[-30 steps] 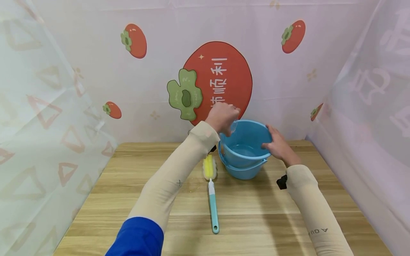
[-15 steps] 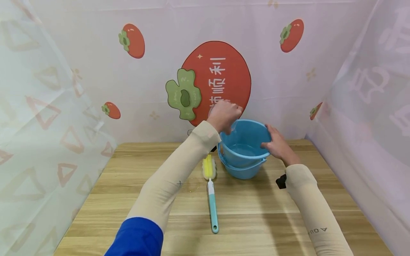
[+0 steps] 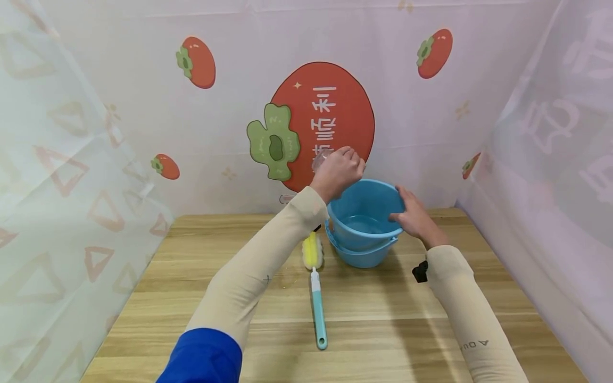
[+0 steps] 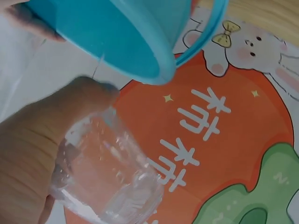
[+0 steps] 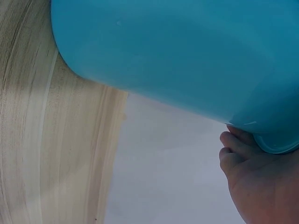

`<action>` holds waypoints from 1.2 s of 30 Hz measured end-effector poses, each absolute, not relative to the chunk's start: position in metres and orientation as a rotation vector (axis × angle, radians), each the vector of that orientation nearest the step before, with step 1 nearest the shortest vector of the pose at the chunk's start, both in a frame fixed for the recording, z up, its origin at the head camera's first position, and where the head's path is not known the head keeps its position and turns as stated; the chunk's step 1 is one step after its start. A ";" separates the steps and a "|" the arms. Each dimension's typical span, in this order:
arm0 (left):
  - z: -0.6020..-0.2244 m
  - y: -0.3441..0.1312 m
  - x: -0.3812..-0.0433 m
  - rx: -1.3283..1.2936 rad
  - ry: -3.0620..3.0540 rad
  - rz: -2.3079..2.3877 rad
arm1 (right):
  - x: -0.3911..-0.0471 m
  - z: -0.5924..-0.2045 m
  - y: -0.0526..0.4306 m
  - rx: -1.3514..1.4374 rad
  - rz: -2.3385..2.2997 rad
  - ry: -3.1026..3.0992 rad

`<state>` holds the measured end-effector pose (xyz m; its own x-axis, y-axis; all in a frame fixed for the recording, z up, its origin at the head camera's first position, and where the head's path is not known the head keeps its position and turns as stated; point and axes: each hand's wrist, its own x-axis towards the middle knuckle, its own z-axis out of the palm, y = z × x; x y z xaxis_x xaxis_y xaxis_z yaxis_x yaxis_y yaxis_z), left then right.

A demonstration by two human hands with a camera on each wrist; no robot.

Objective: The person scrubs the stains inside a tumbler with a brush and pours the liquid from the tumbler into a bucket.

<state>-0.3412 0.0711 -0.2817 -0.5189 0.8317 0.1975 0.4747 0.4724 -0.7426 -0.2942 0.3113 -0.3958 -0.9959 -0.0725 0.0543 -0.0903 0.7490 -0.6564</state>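
Note:
My left hand point(image 3: 339, 171) grips a clear bottle point(image 4: 112, 172), base tipped up, above the left rim of a blue bucket point(image 3: 360, 254). Drops cling inside the bottle, and the thumb hides its mouth. A thin stream of water point(image 4: 98, 66) shows between the thumb and the bucket. Shallow water lies in the bucket's bottom, and its handle hangs down at the front. On the far side my right hand point(image 3: 415, 217) holds the bucket rim, thumb inside and fingers outside. The bucket stands upright on the table.
A bottle brush point(image 3: 318, 298) with a yellow-and-white sponge head and turquoise handle lies on the wooden table point(image 3: 191, 319), left of the bucket. Some wet spots show near it. A printed cloth backdrop point(image 3: 230, 133) rises behind the table, with more cloth at both sides.
My left hand has risen slightly and turned over further, so the bottle's base now shows above it. The right hand and bucket have stayed in place.

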 end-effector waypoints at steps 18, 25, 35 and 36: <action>-0.288 0.062 -0.332 -1.084 -2.004 0.911 | -0.297 -0.397 0.303 0.142 1.095 -2.937; -0.263 0.038 -0.331 -1.058 -2.173 0.561 | -0.297 -0.397 0.303 0.147 1.107 -2.933; -0.229 -0.011 -0.319 -0.874 -2.348 -0.038 | -0.294 -0.395 0.308 0.140 1.107 -2.929; -0.227 -0.016 -0.318 -0.847 -2.354 -0.082 | -0.294 -0.395 0.309 0.141 1.104 -2.931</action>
